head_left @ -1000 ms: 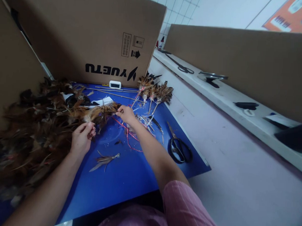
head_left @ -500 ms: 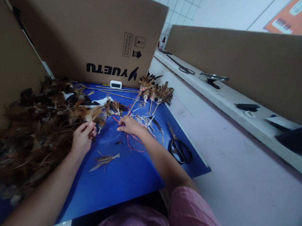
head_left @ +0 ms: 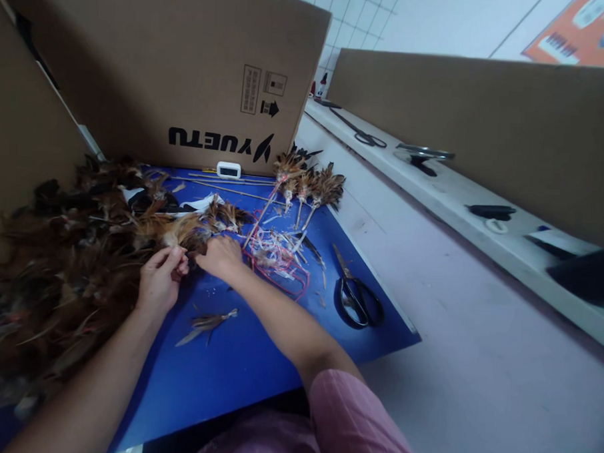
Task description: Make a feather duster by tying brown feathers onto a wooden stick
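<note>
My left hand (head_left: 160, 284) is closed in a pinch at the right edge of a large heap of brown feathers (head_left: 85, 264). A tan feather tuft (head_left: 179, 231) lies right behind its fingertips; whatever the pinch holds is too small to make out. Close by on the right, my right hand (head_left: 221, 255) has its fingers curled down beside small feather tufts, their tips partly hidden. A small bunch of loose feathers (head_left: 208, 321) lies on the blue table top (head_left: 225, 370) nearer to me. Red string (head_left: 299, 290) is tangled with pale scraps (head_left: 275, 249) right of my right hand.
Black-handled scissors (head_left: 356, 299) lie at the right table edge. Feather-topped sticks (head_left: 323, 191) lean at the back right. Thin sticks (head_left: 228, 191) and a small white digital display (head_left: 229, 170) sit before a cardboard wall (head_left: 214, 62). A ledge (head_left: 434, 185) with tools runs along the right.
My right hand has moved left, from beside the string and scraps to close by my left hand. The left hand keeps its pinch and has barely shifted.
</note>
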Available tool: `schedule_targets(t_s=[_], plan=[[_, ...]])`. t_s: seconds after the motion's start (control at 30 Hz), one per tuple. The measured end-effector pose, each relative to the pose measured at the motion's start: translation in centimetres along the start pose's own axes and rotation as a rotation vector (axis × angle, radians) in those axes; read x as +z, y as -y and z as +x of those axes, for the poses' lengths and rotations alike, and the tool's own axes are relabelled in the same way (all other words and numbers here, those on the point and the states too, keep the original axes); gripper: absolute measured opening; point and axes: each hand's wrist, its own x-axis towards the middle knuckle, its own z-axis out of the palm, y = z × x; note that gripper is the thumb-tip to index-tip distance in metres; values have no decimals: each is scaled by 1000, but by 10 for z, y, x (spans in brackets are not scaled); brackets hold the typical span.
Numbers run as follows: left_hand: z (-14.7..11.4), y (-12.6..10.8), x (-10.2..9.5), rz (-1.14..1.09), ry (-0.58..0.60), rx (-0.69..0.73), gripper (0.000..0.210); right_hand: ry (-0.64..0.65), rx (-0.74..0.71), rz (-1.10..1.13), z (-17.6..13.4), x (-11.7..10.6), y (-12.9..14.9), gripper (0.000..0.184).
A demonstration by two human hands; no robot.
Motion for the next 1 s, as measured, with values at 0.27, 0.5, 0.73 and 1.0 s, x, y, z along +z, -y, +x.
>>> schedule_targets(t_s=[0.27,0.5,0.73,1.0], plan=[[0,-1,2,-20,-26,-10,21,82,125,38,1,6,1,27],[-1,2,0,-31,-14,-36,20,-30,165,129,5,-12,-54,16],[0,4,0,-37,-10,-46,19,-112,90,72,33,-11,-59,26],[0,4,-3,-29,-18,-42,18,-92,76,133,69,4,-57,16]])
